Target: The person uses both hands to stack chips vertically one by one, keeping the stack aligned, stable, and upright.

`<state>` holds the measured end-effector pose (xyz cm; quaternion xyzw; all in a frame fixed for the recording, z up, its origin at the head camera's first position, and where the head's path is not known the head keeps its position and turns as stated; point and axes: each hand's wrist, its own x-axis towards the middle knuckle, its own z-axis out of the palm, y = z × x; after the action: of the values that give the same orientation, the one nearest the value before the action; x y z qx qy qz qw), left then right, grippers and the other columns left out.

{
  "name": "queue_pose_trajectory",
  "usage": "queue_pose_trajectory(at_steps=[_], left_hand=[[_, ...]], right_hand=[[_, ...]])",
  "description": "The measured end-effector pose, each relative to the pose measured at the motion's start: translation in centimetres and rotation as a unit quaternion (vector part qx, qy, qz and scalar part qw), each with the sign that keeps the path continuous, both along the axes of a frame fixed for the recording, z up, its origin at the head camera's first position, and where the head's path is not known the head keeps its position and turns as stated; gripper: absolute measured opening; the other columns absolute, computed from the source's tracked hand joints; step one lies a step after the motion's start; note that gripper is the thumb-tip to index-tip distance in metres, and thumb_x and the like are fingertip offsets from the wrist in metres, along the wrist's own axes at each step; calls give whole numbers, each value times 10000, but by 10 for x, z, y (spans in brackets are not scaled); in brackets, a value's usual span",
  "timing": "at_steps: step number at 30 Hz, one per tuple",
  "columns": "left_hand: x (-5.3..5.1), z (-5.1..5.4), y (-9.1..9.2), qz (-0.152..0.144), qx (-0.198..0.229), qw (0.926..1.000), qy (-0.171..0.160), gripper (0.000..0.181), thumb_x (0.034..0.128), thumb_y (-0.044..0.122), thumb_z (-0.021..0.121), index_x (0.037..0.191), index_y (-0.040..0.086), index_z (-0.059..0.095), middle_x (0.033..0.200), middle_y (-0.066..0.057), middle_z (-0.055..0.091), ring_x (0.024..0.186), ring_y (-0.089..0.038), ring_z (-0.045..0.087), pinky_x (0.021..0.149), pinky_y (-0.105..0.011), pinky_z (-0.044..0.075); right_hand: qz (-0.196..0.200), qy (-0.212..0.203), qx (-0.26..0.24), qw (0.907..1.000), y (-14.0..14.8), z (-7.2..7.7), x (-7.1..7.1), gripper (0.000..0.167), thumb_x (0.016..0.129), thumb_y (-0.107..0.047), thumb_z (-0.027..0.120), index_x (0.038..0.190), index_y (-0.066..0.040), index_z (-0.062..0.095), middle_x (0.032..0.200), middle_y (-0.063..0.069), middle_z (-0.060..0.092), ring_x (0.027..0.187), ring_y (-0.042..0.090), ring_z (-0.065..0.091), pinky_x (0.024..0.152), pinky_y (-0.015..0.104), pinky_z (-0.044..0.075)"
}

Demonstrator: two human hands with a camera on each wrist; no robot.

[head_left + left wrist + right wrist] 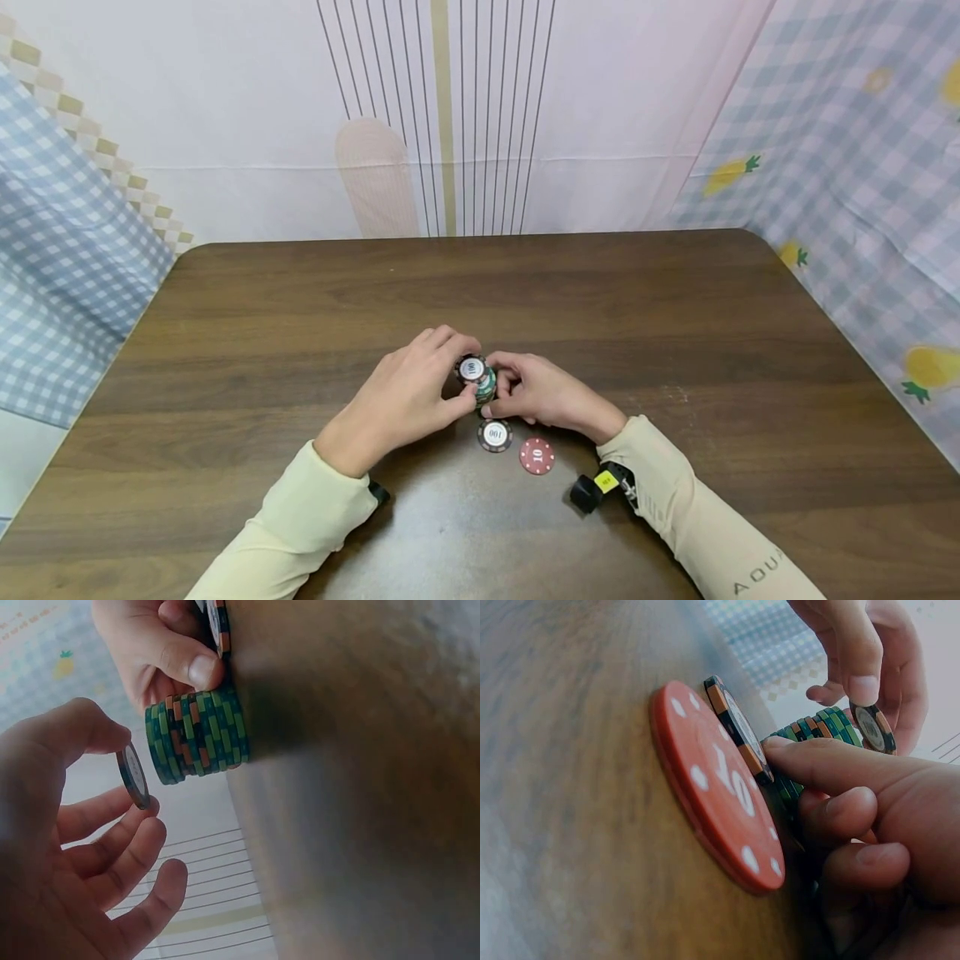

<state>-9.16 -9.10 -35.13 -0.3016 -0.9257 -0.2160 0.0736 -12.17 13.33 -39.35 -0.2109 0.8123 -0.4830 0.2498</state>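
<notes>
Between thumb and fingertips, my left hand [408, 392] pinches a black-and-orange poker chip [472, 368] marked 100. This chip is tilted just above a stack of poker chips [196, 735], with a gap between them in the left wrist view. Most of the stack is green, with several black-and-orange chips in its middle. My right hand [551, 393] holds the stack low at its side, with thumb and forefinger against it. A second black 100 chip [495, 435] lies on the table close to the right thumb. Beside it lies a red chip [716, 787] marked 10.
Everything rests on a dark brown wooden table [300, 292]. A pale printed cloth [247, 100] hangs behind the far edge, and blue checked cloth [67, 233] hangs at the sides. A black wrist camera [587, 493] sits beneath the right forearm.
</notes>
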Motion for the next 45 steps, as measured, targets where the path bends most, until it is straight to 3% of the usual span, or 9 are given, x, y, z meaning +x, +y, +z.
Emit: queue_pose_trajectory(at_steps=[12, 45], left_hand=[[1, -4, 5, 222, -239, 9995, -7, 355, 934, 312, 744, 1242, 137, 719, 1190, 10, 681, 1070, -196, 634, 782, -432, 583], [4, -5, 9, 278, -430, 9983, -279, 379, 930, 366, 760, 1241, 151, 730, 1188, 13, 666, 1082, -192, 628, 773, -446, 583]], right_hand=[[-53, -59, 90, 9999, 0, 0, 0, 428, 890, -103, 834, 1275, -110, 647, 698, -28, 573, 473, 95, 441, 459, 237, 377], [-91, -124, -55, 9999, -1, 1, 1, 431, 873, -75, 829, 1266, -92, 654, 693, -31, 568, 465, 83, 427, 441, 232, 367]])
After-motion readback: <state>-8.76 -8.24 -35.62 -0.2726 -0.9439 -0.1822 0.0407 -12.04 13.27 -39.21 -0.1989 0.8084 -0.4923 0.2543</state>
